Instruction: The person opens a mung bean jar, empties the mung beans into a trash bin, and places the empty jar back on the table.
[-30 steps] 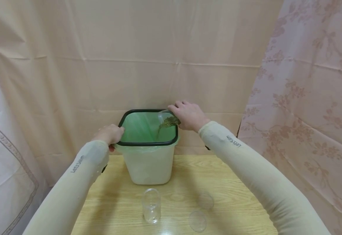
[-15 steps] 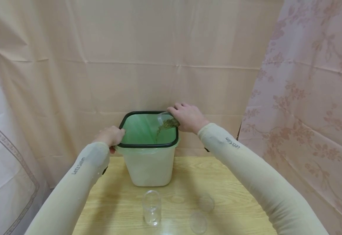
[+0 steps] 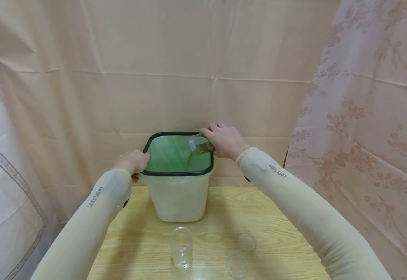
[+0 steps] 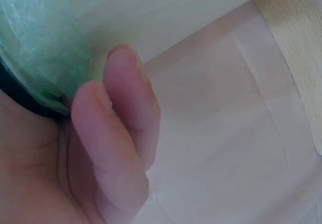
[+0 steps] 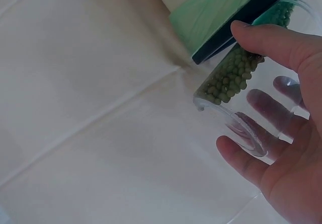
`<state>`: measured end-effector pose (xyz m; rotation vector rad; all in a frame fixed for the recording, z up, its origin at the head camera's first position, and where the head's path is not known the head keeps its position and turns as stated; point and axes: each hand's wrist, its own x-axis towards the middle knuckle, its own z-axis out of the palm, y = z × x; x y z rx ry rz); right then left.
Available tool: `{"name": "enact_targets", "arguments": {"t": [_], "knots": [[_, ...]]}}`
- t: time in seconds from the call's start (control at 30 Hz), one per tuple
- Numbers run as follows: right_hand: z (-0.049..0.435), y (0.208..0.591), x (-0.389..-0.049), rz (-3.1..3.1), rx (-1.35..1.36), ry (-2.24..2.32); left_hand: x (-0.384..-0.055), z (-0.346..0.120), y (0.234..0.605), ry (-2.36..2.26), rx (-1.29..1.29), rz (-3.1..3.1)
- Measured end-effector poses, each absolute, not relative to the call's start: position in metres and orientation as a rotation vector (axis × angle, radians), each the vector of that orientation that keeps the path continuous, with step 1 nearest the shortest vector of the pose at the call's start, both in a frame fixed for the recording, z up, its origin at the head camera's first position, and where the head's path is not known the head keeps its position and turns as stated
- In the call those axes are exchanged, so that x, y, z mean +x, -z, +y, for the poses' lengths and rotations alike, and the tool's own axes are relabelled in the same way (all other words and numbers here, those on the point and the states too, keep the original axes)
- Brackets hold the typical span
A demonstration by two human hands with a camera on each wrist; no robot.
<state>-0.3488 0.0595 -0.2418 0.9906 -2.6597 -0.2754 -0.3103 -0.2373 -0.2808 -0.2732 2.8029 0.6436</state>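
My right hand [image 3: 226, 140] grips a clear plastic jar [image 3: 194, 140] tilted over the right side of a white trash bin [image 3: 179, 200]. Small green beans [image 5: 231, 78], like mung beans, lie along the jar's lower side. From its mouth a thin stream of them falls into the bin. Thumb and fingers wrap the jar on opposite sides in the right wrist view. My left hand [image 3: 131, 160] holds the bin's black rim [image 3: 175, 173] at the left. There, two curled fingers show beside the green bag liner [image 4: 45, 32]. The bin's bottom inside is hidden.
A second clear jar [image 3: 181, 251], with no lid on, stands on the wooden table [image 3: 273, 217] in front of the bin. Two clear round lids [image 3: 236, 266] lie to its right. A beige curtain [image 3: 154, 97] hangs close behind the bin.
Beans keep running out of the tilted jar into the bin. Both hands stay nearly in place; the head view has shifted slightly.
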Motion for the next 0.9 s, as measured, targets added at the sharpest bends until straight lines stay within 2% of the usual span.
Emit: {"name": "enact_targets", "arguments": {"t": [0.9], "knots": [[0.0565, 0.2408, -0.345, -2.642, 0.991, 0.311, -0.3101, -0.2382, 0.2822, -0.609, -0.24, 2.821]]}}
